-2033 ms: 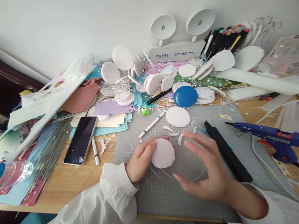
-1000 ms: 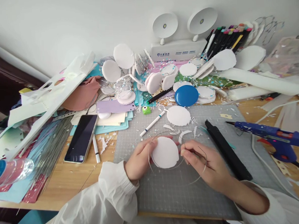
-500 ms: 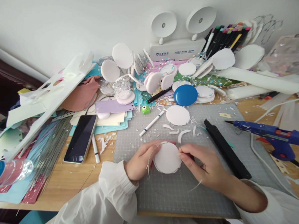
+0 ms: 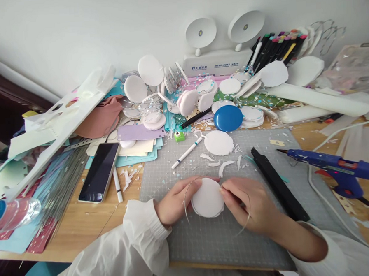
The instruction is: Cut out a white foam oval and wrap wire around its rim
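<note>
Above the grey cutting mat, my left hand grips a white disc by its left edge, the thumb on its face. A thin wire curves down beside that thumb. My right hand pinches at the disc's right edge, where a thin wire end loops down over the fingers; whether its fingertips hold wire or disc is too small to tell. Beyond the hands lie another white disc, curved white scraps and a white pen.
A black bar-shaped tool and a blue glue gun with its cable lie to the right. On the left are a phone, wire stems and a plastic bottle. White discs and a blue oval crowd the back.
The held disc has shifted slightly down and right in view. The wire end by my right hand now bends in a loop over the fingers.
</note>
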### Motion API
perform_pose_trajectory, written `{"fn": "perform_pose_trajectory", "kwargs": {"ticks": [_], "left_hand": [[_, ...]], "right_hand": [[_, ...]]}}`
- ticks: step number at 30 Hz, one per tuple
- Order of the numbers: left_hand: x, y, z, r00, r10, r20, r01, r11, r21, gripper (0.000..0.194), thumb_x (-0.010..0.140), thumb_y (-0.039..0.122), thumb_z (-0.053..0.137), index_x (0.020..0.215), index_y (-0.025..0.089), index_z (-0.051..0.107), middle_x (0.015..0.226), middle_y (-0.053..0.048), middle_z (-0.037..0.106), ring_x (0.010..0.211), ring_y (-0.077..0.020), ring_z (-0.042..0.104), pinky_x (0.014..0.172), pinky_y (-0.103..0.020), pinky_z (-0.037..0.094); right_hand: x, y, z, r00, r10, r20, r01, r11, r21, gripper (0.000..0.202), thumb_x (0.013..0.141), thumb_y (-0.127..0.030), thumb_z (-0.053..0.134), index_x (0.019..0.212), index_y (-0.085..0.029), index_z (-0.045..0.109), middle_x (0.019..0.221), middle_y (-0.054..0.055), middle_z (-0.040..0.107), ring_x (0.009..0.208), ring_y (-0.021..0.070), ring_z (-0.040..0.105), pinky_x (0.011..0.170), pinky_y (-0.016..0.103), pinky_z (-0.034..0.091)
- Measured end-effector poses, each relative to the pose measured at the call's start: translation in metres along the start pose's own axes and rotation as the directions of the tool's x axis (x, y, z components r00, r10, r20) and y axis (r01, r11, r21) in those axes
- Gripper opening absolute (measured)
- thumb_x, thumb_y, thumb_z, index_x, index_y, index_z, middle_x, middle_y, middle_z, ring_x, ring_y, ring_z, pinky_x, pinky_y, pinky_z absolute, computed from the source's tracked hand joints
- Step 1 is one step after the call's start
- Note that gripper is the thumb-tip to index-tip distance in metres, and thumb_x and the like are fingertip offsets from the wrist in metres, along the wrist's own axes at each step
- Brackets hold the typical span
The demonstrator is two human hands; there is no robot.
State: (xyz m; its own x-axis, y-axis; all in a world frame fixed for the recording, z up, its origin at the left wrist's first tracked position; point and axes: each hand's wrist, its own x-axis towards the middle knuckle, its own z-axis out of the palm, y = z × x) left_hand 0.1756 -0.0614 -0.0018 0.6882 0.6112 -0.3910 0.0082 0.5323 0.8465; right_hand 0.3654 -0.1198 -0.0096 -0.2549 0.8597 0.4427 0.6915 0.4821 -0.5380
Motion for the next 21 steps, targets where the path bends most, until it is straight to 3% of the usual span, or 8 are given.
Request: {"fn": "perform_pose_trajectory", "kwargs": {"ticks": [3, 7, 10, 14, 16, 21], "left_hand": [[0.001, 0.002, 0.003, 0.999, -0.009, 0.041, 0.019, 0.967, -0.252, 0.043, 0.091, 0.044, 0.052, 0.122, 0.015, 0.063, 0.106, -0.012, 0.070, 0.096, -0.0264, 0.065, 0.080, -0.036, 0.053], [0.002, 0.007, 0.000, 0.986, 0.008, 0.166, 0.075, 0.872, -0.484, 0.041, 0.093, 0.037, 0.051, 0.128, 0.017, 0.056, 0.112, -0.014, 0.068, 0.103, -0.0312, 0.066, 0.087, -0.048, 0.052], [0.003, 0.010, -0.003, 0.989, 0.043, 0.139, 0.043, 0.822, -0.567, 0.042, 0.093, 0.039, 0.050, 0.129, 0.017, 0.053, 0.115, -0.015, 0.066, 0.107, -0.0321, 0.065, 0.093, -0.048, 0.049], [0.004, 0.010, -0.002, 0.996, 0.081, 0.034, -0.044, 0.802, -0.596, 0.040, 0.094, 0.036, 0.048, 0.128, 0.015, 0.050, 0.117, -0.017, 0.064, 0.107, -0.0310, 0.064, 0.096, -0.046, 0.047], [0.005, 0.010, -0.001, 0.997, 0.074, -0.005, -0.061, 0.789, -0.611, 0.039, 0.094, 0.035, 0.048, 0.127, 0.014, 0.050, 0.116, -0.017, 0.064, 0.105, -0.0304, 0.065, 0.097, -0.045, 0.046], [0.006, 0.011, -0.001, 0.996, 0.070, -0.048, -0.084, 0.735, -0.673, 0.046, 0.092, 0.039, 0.047, 0.131, 0.015, 0.045, 0.110, -0.015, 0.066, 0.101, -0.0297, 0.066, 0.097, -0.044, 0.044]], "right_hand": [[0.002, -0.002, -0.001, 0.973, 0.223, 0.057, -0.229, 0.960, 0.162, 0.025, 0.095, -0.019, 0.043, 0.071, -0.022, 0.044, 0.059, -0.004, 0.045, 0.052, 0.0109, 0.044, 0.051, 0.024, 0.034], [0.006, 0.001, -0.001, 0.896, 0.433, 0.105, -0.432, 0.790, 0.435, 0.033, 0.099, -0.031, 0.040, 0.068, -0.022, 0.041, 0.059, -0.004, 0.041, 0.053, 0.0107, 0.041, 0.050, 0.024, 0.033], [0.010, 0.005, 0.000, 0.843, 0.526, 0.113, -0.466, 0.610, 0.641, 0.038, 0.098, -0.039, 0.042, 0.065, -0.021, 0.043, 0.056, -0.005, 0.041, 0.052, 0.0099, 0.039, 0.051, 0.024, 0.033], [0.021, 0.012, -0.001, 0.732, 0.672, 0.112, -0.435, 0.334, 0.836, 0.036, 0.092, -0.046, 0.053, 0.067, -0.021, 0.045, 0.053, -0.007, 0.037, 0.048, 0.0081, 0.035, 0.048, 0.023, 0.030], [0.029, 0.015, -0.001, 0.697, 0.705, 0.130, -0.441, 0.279, 0.853, 0.035, 0.089, -0.048, 0.056, 0.070, -0.021, 0.047, 0.052, -0.008, 0.039, 0.047, 0.0076, 0.036, 0.048, 0.022, 0.030], [0.045, 0.022, -0.009, 0.677, 0.687, 0.264, -0.559, 0.247, 0.792, 0.034, 0.082, -0.046, 0.064, 0.095, -0.015, 0.062, 0.064, 0.001, 0.061, 0.056, 0.0122, 0.053, 0.053, 0.026, 0.043]]}}
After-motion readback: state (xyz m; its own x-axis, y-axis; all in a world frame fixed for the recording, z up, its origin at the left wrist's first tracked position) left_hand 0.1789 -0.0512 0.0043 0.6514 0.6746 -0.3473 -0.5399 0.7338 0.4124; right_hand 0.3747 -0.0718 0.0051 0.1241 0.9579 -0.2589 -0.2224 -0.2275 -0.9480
